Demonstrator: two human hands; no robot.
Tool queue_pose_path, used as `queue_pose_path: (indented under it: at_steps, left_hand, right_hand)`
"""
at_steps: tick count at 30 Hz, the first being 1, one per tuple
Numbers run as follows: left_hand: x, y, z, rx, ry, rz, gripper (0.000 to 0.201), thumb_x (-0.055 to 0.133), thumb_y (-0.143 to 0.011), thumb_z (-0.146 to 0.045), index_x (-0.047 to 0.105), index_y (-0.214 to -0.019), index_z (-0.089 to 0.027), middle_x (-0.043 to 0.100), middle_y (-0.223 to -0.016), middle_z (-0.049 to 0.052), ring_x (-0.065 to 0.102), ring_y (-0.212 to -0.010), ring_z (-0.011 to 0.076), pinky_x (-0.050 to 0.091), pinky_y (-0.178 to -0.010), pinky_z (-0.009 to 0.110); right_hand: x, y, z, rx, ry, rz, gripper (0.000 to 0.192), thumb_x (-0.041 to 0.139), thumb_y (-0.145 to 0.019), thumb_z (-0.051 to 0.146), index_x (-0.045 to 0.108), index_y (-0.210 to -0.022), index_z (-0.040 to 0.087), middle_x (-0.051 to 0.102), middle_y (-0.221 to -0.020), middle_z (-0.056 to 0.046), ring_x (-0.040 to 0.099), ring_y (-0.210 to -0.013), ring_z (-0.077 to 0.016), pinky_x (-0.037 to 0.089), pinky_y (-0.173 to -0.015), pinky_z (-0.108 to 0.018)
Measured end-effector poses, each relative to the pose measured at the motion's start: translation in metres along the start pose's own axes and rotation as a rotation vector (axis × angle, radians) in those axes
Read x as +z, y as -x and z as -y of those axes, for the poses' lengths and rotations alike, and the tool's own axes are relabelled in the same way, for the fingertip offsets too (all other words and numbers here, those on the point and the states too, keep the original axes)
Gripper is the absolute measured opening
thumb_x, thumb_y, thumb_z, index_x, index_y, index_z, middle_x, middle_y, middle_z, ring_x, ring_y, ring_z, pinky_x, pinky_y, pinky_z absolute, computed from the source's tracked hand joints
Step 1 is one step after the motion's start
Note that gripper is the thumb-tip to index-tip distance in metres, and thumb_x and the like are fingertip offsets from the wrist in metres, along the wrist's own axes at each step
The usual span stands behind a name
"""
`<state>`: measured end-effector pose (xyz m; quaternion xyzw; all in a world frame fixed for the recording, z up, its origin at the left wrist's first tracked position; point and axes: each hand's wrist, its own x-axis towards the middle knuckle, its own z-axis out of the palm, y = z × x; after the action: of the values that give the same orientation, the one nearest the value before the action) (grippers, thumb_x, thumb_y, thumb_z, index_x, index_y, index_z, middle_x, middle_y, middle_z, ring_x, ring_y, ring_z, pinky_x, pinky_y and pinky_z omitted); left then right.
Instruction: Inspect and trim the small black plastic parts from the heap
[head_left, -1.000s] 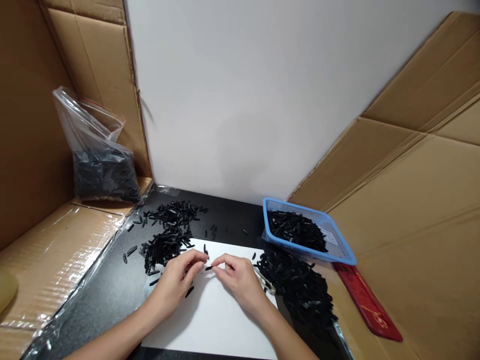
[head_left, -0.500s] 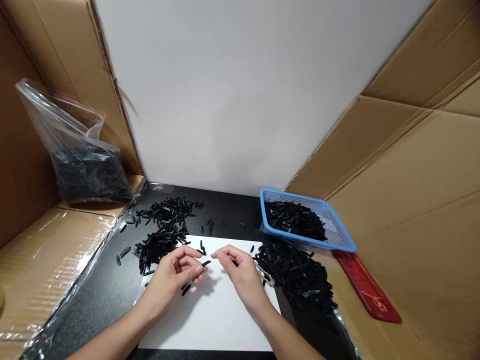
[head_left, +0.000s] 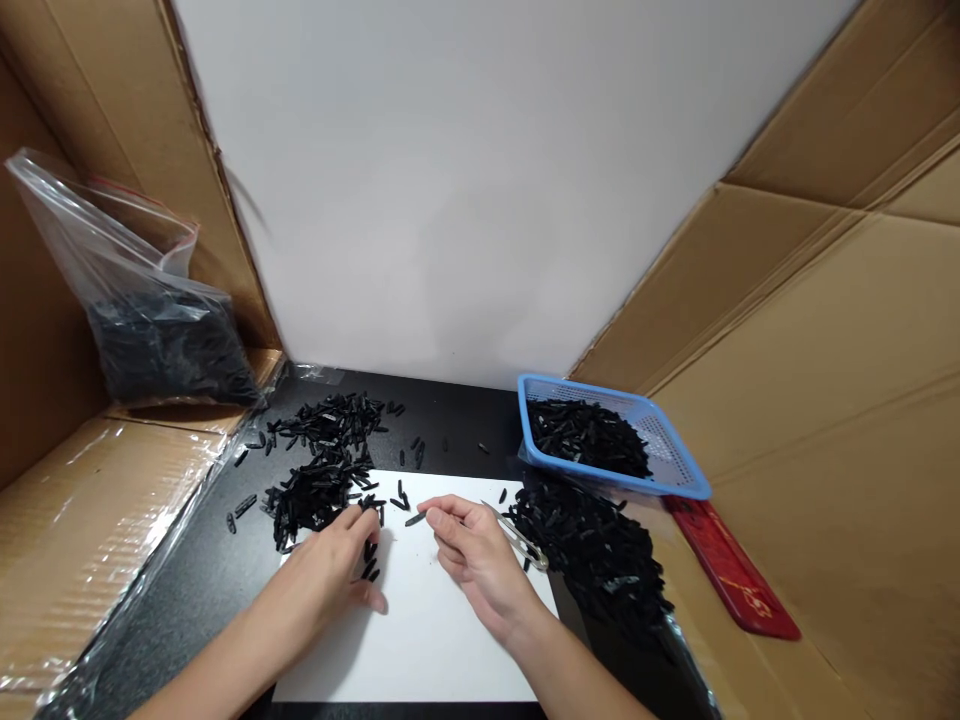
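My right hand [head_left: 476, 560] is closed, pinching one slender black piece [head_left: 415, 519] between thumb and fingertips above the white sheet [head_left: 420, 640]. To the left, my left hand [head_left: 349, 560] reaches down at the sheet's edge, its thumb spread away from the curled fingers. A few loose black pieces [head_left: 370, 570] lie in the gap between them. Just beyond its fingers is a heap of similar black pieces [head_left: 315, 490]. Partly behind my right hand lies a slim silver metal tool [head_left: 534, 555] with a rounded end.
At the right, a larger black heap [head_left: 600, 560] lies beside the sheet. Behind it stands a blue basket [head_left: 690, 470] holding more pieces. A red flat object [head_left: 739, 575] lies farther right. A clear zip bag [head_left: 169, 340] with dark contents leans at the left. Cardboard walls [head_left: 847, 330] flank the table.
The black piece my left hand held has gone to my right hand. My left hand has moved left and opened near the heap. The view has shifted slightly.
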<state>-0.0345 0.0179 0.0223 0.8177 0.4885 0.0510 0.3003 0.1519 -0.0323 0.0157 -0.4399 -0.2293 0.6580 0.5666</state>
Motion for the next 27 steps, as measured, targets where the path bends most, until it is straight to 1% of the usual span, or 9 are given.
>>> queue_pose_path:
  at_steps: [5, 10, 12, 14, 16, 18, 22, 25, 27]
  left_hand:
    - [0.010, 0.000, 0.001, 0.059, -0.075, 0.051, 0.027, 0.052, -0.069, -0.005, 0.059, -0.087, -0.024, 0.058, -0.088, 0.001, 0.059, -0.069, 0.0174, 0.034, -0.061, 0.026]
    - [0.009, 0.003, -0.006, 0.072, -0.114, 0.085, 0.023, 0.043, -0.081, -0.011, 0.059, -0.091, -0.024, 0.059, -0.091, 0.002, 0.060, -0.072, 0.0181, 0.036, -0.061, 0.026]
    - [0.006, 0.003, -0.009, 0.077, -0.090, 0.056, 0.023, 0.041, -0.085, -0.014, 0.059, -0.095, -0.024, 0.058, -0.092, 0.002, 0.059, -0.073, 0.0185, 0.037, -0.062, 0.027]
    - [0.002, 0.003, -0.014, 0.106, 0.026, -0.006, 0.022, 0.039, -0.090, -0.021, 0.060, -0.095, -0.023, 0.057, -0.093, 0.003, 0.058, -0.077, 0.0190, 0.039, -0.066, 0.028]
    - [-0.001, 0.003, -0.018, 0.148, 0.234, -0.048, 0.025, 0.038, -0.094, -0.031, 0.061, -0.093, -0.023, 0.058, -0.090, 0.003, 0.057, -0.081, 0.0189, 0.041, -0.071, 0.028]
    - [-0.003, 0.004, -0.021, 0.145, 0.465, -0.050, 0.027, 0.042, -0.093, -0.040, 0.062, -0.090, -0.022, 0.059, -0.080, 0.001, 0.054, -0.075, 0.0171, 0.040, -0.067, 0.026]
    - [0.001, 0.005, -0.023, 0.052, 0.803, 0.005, 0.029, 0.064, -0.080, -0.046, 0.062, -0.076, -0.018, 0.050, -0.058, -0.005, 0.044, -0.054, 0.0105, 0.033, -0.051, 0.021]
    - [0.005, 0.004, -0.022, -0.014, 0.947, 0.084, 0.033, 0.068, -0.078, -0.046, 0.061, -0.068, -0.016, 0.047, -0.049, -0.007, 0.038, -0.045, 0.0076, 0.028, -0.045, 0.019]
    - [0.006, 0.003, -0.022, -0.029, 1.012, 0.118, 0.032, 0.068, -0.078, -0.045, 0.063, -0.069, -0.015, 0.052, -0.050, -0.005, 0.043, -0.045, 0.0080, 0.032, -0.044, 0.019]
  right_hand:
    - [0.002, 0.002, 0.001, -0.014, -0.009, 0.054, 0.030, 0.083, -0.064, 0.038, 0.072, -0.079, 0.014, 0.030, -0.047, 0.011, 0.013, -0.041, -0.0034, 0.006, -0.041, -0.024]
    - [0.002, 0.004, 0.003, -0.047, -0.003, 0.080, 0.027, 0.082, -0.066, 0.036, 0.073, -0.078, 0.014, 0.032, -0.048, 0.011, 0.014, -0.041, -0.0033, 0.006, -0.041, -0.024]
    - [0.001, 0.003, 0.002, -0.062, 0.009, 0.084, 0.025, 0.081, -0.067, 0.036, 0.073, -0.078, 0.015, 0.033, -0.049, 0.010, 0.013, -0.041, -0.0033, 0.006, -0.041, -0.024]
    - [-0.001, 0.003, 0.001, -0.080, 0.044, 0.081, 0.024, 0.080, -0.069, 0.037, 0.074, -0.079, 0.016, 0.035, -0.050, 0.009, 0.014, -0.041, -0.0036, 0.007, -0.042, -0.024]
    - [-0.002, 0.003, -0.001, -0.113, 0.123, 0.074, 0.022, 0.077, -0.071, 0.038, 0.075, -0.079, 0.017, 0.037, -0.053, 0.008, 0.018, -0.043, -0.0047, 0.010, -0.043, -0.024]
    - [-0.001, 0.004, -0.002, -0.168, 0.251, 0.066, 0.019, 0.075, -0.073, 0.036, 0.076, -0.079, 0.018, 0.038, -0.054, 0.007, 0.024, -0.047, -0.0069, 0.016, -0.046, -0.024]
    - [0.005, 0.009, -0.004, -0.227, 0.451, 0.054, 0.017, 0.072, -0.074, 0.033, 0.077, -0.077, 0.017, 0.036, -0.053, 0.006, 0.030, -0.053, -0.0104, 0.023, -0.051, -0.026]
    - [0.008, 0.011, -0.004, -0.224, 0.482, 0.063, 0.019, 0.070, -0.075, 0.034, 0.076, -0.078, 0.016, 0.036, -0.053, 0.006, 0.030, -0.053, -0.0109, 0.024, -0.051, -0.026]
    - [0.008, 0.010, -0.005, -0.223, 0.476, 0.067, 0.020, 0.070, -0.075, 0.035, 0.075, -0.077, 0.016, 0.038, -0.053, 0.006, 0.031, -0.053, -0.0110, 0.025, -0.052, -0.026]
